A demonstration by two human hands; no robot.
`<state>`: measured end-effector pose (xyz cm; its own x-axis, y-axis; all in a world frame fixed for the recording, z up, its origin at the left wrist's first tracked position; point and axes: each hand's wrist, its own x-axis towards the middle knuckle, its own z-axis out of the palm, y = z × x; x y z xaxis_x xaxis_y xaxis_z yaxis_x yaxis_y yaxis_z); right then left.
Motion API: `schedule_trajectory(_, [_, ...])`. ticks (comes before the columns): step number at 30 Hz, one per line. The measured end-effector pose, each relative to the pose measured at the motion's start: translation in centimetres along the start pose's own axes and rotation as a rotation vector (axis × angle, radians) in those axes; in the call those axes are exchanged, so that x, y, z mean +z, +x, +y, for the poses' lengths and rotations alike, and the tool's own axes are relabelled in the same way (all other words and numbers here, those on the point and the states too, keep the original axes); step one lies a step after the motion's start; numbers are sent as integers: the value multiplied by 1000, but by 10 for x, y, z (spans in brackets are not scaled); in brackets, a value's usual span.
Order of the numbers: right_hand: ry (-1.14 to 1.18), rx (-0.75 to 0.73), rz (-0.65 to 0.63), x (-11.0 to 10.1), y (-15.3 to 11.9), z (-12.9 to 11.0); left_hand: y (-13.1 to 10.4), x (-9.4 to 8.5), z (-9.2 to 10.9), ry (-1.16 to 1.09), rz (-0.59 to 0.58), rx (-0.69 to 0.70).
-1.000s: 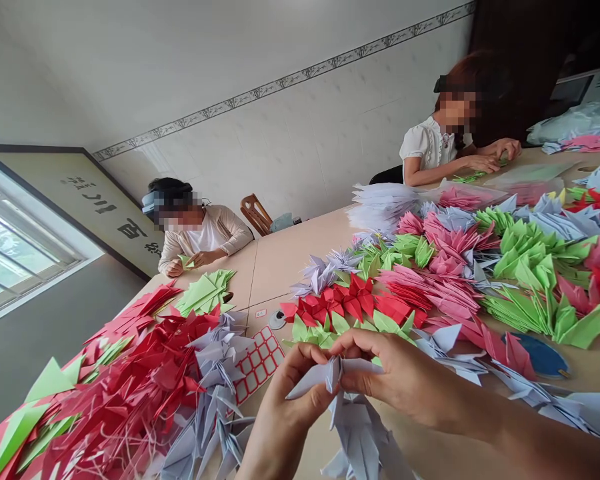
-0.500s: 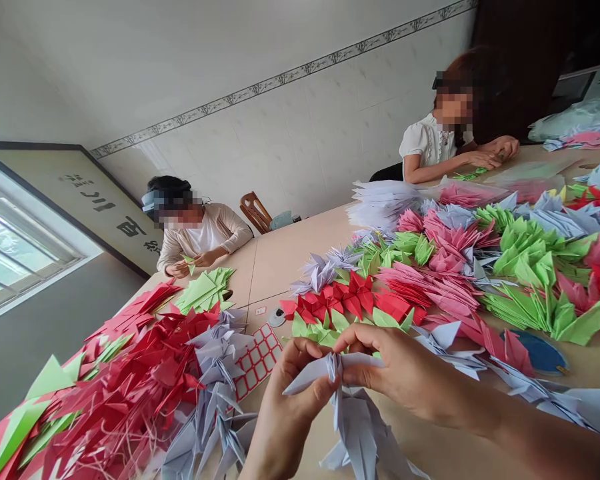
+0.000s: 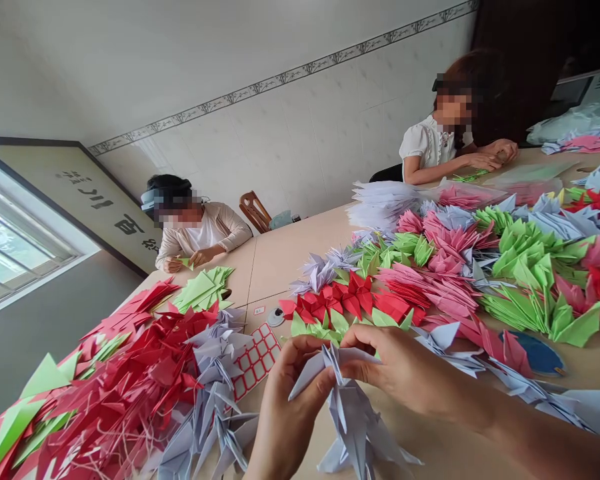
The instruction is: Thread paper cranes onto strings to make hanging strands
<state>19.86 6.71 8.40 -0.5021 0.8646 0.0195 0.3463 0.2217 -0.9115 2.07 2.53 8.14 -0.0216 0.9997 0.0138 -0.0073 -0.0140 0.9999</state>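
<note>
Crowded worktop (image 3: 275, 260) here, left hand (image 3: 291, 393) and right hand (image 3: 403, 360) pinching pale folded paper (image 3: 334, 363): apparently shaping, next needing even pressure!

At 5 o'clock, the folded paper (image 3: 353, 413) is pale blue-grey; at 8 o'clock, the paper heap (image 3: 130, 367) is chiefly red with light green. The sheet (image 3: 255, 360) at 7 o'clock shows a red grid, the wall border (image 3: 281, 79) at 12 o'clock a dark bamboo-like motif.
</note>
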Motion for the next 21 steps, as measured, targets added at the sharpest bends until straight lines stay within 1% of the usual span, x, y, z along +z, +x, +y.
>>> schedule_trajectory(2, [19, 0, -25, -1, 1, 1, -1, 1, 1, 6, -8, -20])
schedule_trajectory(6, [75, 0, -27, 1, 1, 3, -2, 3, 5, 19, 9, -46])
schedule_trajectory(9, [74, 3, -23, 1, 2, 2, -3, 3, 5, 11, 24, -47])
schedule_trajectory(15, [1, 11, 6, -2, 3, -3, -1, 1, -2, -69, 38, -71])
schedule_trajectory(19, [9, 4, -28, -3, 3, -1, 1, 0, -6, -113, 19, -129])
schedule_trajectory(21, [28, -29, -37, -1, 4, 2, 0, 1, -6, -88, 39, -120])
